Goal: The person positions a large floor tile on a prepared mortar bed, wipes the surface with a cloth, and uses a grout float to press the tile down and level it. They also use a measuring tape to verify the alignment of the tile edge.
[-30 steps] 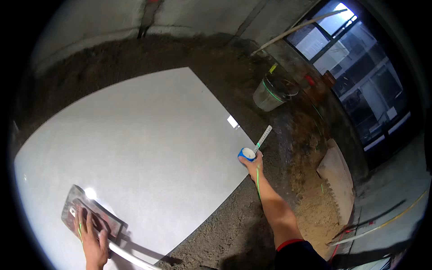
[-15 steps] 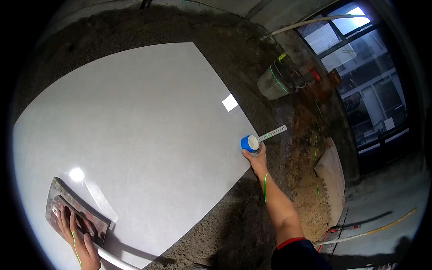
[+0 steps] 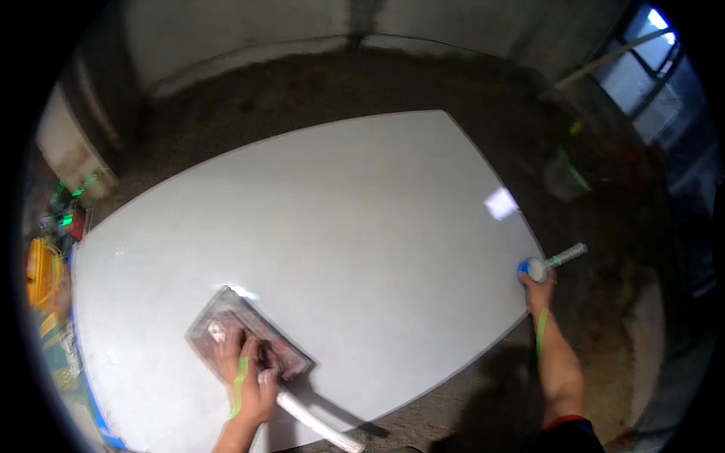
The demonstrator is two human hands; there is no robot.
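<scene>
A large pale tile [image 3: 362, 219] lies across the dark, rough floor. On its near part rests a reddish-grey rectangular plate tool [image 3: 204, 325] with a handle on top and a white hose or tube [image 3: 321, 424] beside it. My left hand [image 3: 245, 370] is closed over that tool's handle, its grip partly hidden and blurred. At the tile's right edge my right hand [image 3: 538, 291] pinches a round blue-and-white piece [image 3: 527, 268]. A white ruler strip [image 3: 568, 254] with markings juts from it past the edge, crossed by a green light line.
Beyond the tile's right side a bucket [image 3: 566, 177] stands near a window [image 3: 642, 83]. A pale sack [image 3: 647, 343] lies at right. To the left are a yellow object [image 3: 44, 273], a leaning pale board [image 3: 72, 143] and blue tape [image 3: 98, 415] along the tile's edge.
My view has swung left, bringing the tile's left edge and the things beside it into sight. Both hands keep their holds; the ruler strip still points outward over the right edge.
</scene>
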